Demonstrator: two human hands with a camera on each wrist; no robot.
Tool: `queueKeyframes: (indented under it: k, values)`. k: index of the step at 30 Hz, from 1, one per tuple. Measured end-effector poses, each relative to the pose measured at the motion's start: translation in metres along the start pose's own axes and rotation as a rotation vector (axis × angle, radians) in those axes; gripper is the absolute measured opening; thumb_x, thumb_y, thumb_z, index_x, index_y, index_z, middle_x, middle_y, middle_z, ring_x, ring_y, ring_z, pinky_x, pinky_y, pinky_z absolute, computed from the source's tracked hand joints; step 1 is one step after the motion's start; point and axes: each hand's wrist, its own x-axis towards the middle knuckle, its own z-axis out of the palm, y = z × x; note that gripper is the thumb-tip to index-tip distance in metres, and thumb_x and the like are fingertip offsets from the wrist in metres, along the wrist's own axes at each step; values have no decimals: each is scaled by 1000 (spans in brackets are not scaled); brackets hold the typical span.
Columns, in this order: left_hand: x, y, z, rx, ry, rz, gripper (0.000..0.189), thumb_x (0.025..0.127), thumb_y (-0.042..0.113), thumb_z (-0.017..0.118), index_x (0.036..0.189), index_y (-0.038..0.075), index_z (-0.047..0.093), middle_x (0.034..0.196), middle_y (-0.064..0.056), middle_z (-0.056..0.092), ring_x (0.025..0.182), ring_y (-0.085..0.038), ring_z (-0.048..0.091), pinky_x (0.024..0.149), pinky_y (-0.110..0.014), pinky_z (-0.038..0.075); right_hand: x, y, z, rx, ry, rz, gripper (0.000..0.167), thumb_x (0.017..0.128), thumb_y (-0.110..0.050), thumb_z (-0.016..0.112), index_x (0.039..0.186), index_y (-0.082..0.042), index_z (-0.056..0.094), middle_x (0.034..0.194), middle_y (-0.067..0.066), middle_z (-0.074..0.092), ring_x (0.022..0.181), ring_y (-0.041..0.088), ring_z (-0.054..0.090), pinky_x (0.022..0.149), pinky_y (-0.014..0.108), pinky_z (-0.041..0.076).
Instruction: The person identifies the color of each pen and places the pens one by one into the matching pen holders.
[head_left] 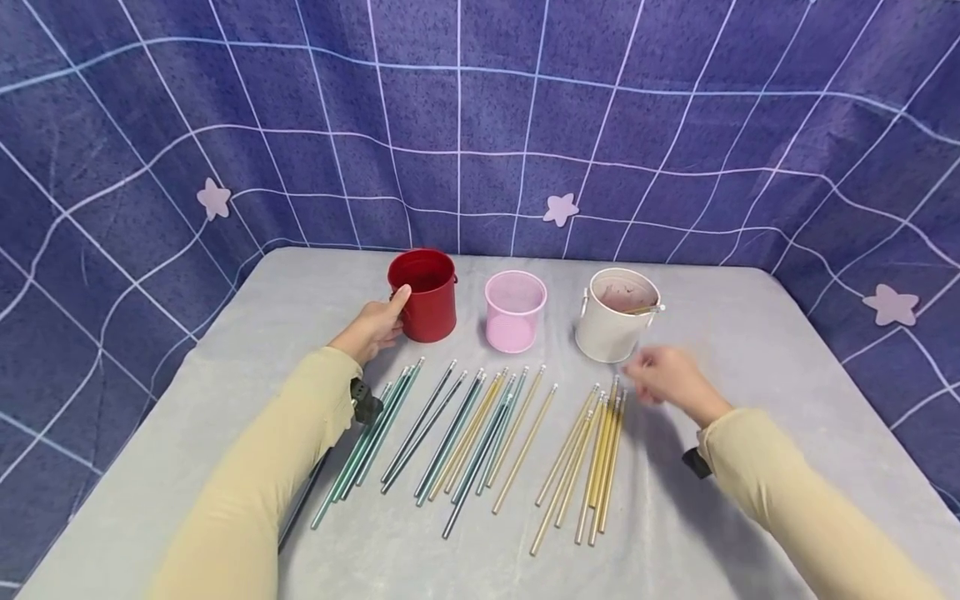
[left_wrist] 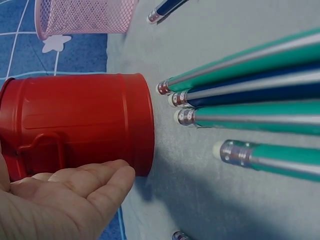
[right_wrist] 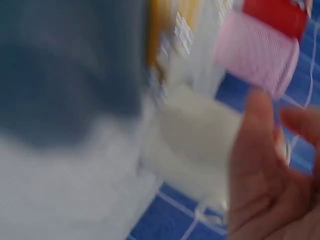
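Note:
My left hand (head_left: 377,327) rests against the side of a red metal bucket (head_left: 435,312), thumb near its rim. In the left wrist view its fingers lie fairly straight along the bucket's wall, below the wire handle. My right hand (head_left: 667,379), blurred, hovers in front of the cream bucket (head_left: 603,333), by the eraser ends of several yellow pencils (head_left: 603,450). In the right wrist view, thumb and forefinger stand apart with nothing seen between them. A yellow pencil (head_left: 643,311) leans inside the cream bucket.
A pink mesh cup (head_left: 512,325) stands between the buckets. Several green pencils (head_left: 367,450) lie at left; dark blue pencils (head_left: 420,429) and mixed ones lie in the middle of the grey tablecloth (head_left: 375,558). A blue gridded curtain (head_left: 480,117) hangs behind.

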Motion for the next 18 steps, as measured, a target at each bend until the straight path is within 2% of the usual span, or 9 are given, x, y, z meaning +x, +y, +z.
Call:
queueKeyframes:
  k: [3, 6, 8, 12, 15, 18]
  values:
    - [1, 0, 1, -3, 8, -2, 82, 99, 53, 37, 148, -10, 16, 149, -27, 29, 137, -34, 31, 110, -46, 29, -12, 6, 14, -146, -221, 8, 28, 87, -16, 60, 62, -4, 57, 48, -2, 54, 42, 10, 53, 44, 28, 47]
    - [2, -1, 3, 1, 8, -4, 82, 98, 53, 37, 148, -9, 17, 149, -27, 29, 137, -34, 32, 110, -45, 29, -21, 10, 26, -205, -340, 33, 32, 85, -19, 61, 55, -9, 54, 43, -2, 53, 38, 9, 51, 40, 28, 46]
    - [2, -1, 3, 6, 5, -5, 82, 98, 54, 36, 148, -10, 18, 149, -27, 29, 137, -34, 32, 110, -45, 29, -24, 11, 30, -205, -398, 70, 32, 85, -20, 61, 55, -11, 55, 43, -2, 52, 36, 8, 50, 38, 27, 45]
    - [2, -1, 3, 17, -2, -2, 82, 99, 54, 36, 148, -10, 17, 149, -27, 29, 137, -34, 32, 110, -45, 30, -26, 9, 35, -197, -427, 92, 32, 86, -22, 58, 57, -11, 56, 42, -3, 50, 35, 7, 47, 36, 25, 43]
    - [2, 0, 2, 19, 0, 2, 83, 99, 53, 36, 148, -10, 16, 149, -28, 29, 137, -34, 33, 110, -45, 29, -24, 8, 37, -188, -421, 88, 32, 87, -22, 57, 57, -11, 54, 41, -3, 49, 34, 7, 48, 36, 24, 42]
    - [2, 0, 1, 18, -2, 0, 83, 99, 53, 35, 148, -11, 15, 149, -28, 28, 137, -34, 31, 110, -45, 28, -23, 8, 39, -186, -402, 118, 33, 88, -20, 54, 57, -11, 51, 42, -2, 50, 35, 8, 49, 37, 25, 43]
